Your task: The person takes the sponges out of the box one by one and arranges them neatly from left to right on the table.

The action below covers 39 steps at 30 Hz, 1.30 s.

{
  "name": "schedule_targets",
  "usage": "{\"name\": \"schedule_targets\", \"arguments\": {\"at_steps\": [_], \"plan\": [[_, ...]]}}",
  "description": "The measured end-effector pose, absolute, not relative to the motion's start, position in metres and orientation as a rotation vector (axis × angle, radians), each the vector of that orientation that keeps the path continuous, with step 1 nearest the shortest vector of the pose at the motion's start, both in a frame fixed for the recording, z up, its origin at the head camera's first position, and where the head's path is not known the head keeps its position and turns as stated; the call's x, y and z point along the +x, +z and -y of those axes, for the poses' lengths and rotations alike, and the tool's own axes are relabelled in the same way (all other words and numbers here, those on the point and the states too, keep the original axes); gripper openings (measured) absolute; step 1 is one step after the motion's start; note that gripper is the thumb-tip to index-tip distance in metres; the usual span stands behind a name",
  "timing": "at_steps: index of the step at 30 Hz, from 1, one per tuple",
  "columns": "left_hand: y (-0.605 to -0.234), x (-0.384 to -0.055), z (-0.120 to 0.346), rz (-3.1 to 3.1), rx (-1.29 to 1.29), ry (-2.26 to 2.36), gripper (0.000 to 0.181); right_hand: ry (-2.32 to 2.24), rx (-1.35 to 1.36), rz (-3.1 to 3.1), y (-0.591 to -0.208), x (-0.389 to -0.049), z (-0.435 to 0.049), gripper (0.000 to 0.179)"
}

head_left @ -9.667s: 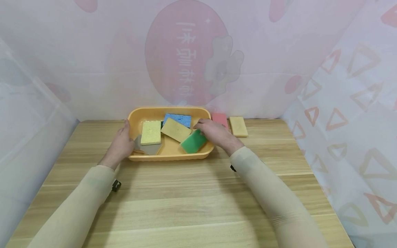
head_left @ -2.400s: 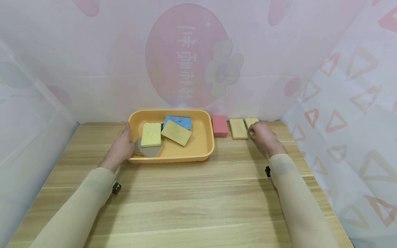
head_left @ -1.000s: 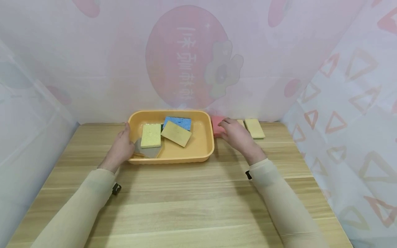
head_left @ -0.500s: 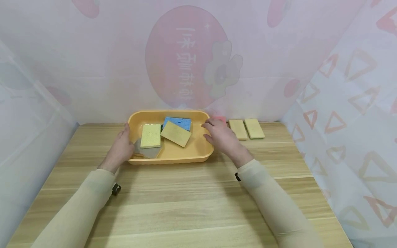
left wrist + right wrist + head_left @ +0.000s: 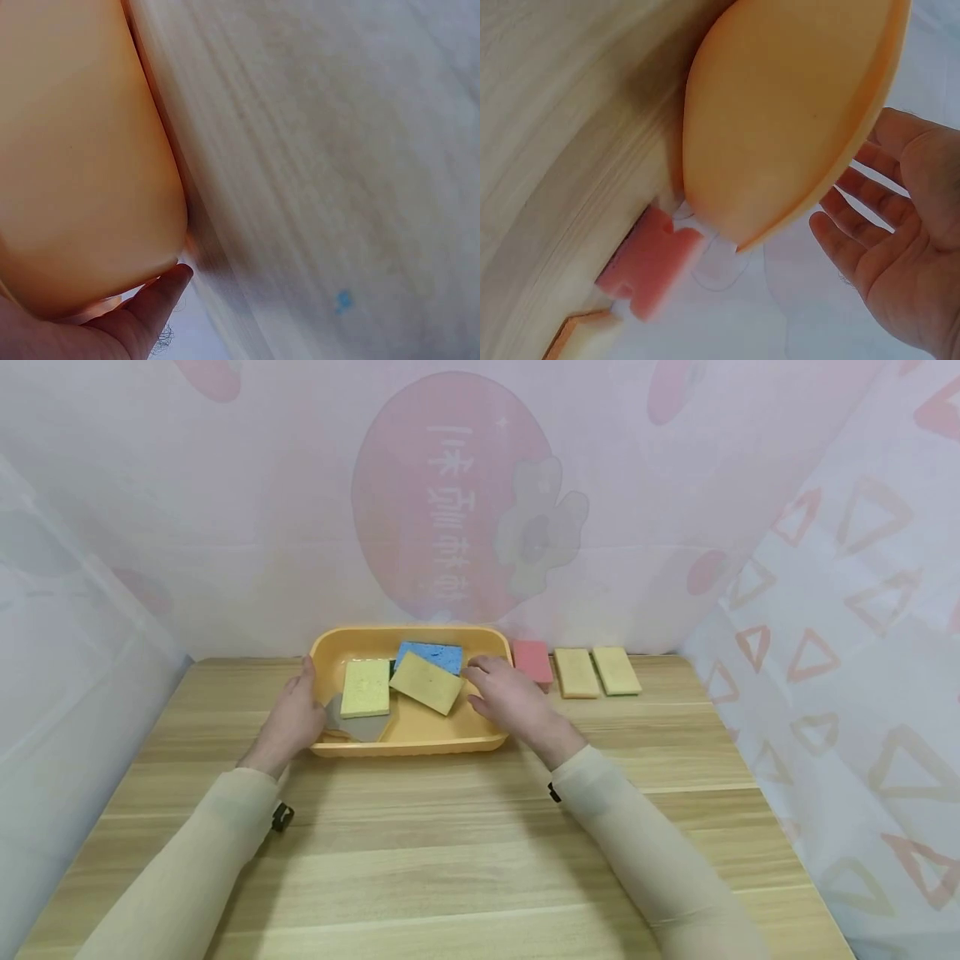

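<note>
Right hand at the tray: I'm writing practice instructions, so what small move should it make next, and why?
Probably pinch the tan sponge with the right hand. That hand seems to hold nothing over the orange tray, and the sponge is close by, lying partly on top of the blue sponge, so it should lift first. The left hand grips the tray's left end.
</note>
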<state>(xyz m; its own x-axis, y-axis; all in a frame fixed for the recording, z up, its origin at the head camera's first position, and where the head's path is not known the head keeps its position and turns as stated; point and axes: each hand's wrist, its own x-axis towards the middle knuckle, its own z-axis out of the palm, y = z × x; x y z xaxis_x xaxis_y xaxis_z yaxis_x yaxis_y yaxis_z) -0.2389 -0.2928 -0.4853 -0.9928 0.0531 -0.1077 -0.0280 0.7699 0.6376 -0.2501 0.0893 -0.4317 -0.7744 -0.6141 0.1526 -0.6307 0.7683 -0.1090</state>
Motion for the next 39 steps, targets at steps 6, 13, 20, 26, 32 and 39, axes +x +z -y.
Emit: {"name": "schedule_targets", "arguments": {"at_steps": [6,13,20,26,32,39], "plan": [[-0.483,-0.239,0.292,-2.843,0.024,1.032,0.1,0.229,1.035,2.844,-0.437,-0.249,-0.079,0.045],[-0.482,-0.237,0.291,-2.85,0.033,1.033,0.1,0.238,1.041,2.876,-0.441,-0.246,-0.068,0.045],[-0.479,-0.236,0.291,-2.845,0.033,1.043,0.101,0.195,1.022,2.944,-0.444,-0.245,-0.059,0.049],[-0.48,-0.237,0.29,-2.855,0.029,1.032,0.099,0.158,0.997,2.98,-0.446,-0.245,-0.051,0.054],[-0.482,-0.238,0.292,-2.853,0.024,1.03,0.101,0.155,0.959,3.027,-0.45,-0.247,-0.044,0.059],[-0.482,-0.239,0.291,-2.867,0.032,1.014,0.101,0.096,0.928,3.051,-0.452,-0.25,-0.04,0.063]]}}
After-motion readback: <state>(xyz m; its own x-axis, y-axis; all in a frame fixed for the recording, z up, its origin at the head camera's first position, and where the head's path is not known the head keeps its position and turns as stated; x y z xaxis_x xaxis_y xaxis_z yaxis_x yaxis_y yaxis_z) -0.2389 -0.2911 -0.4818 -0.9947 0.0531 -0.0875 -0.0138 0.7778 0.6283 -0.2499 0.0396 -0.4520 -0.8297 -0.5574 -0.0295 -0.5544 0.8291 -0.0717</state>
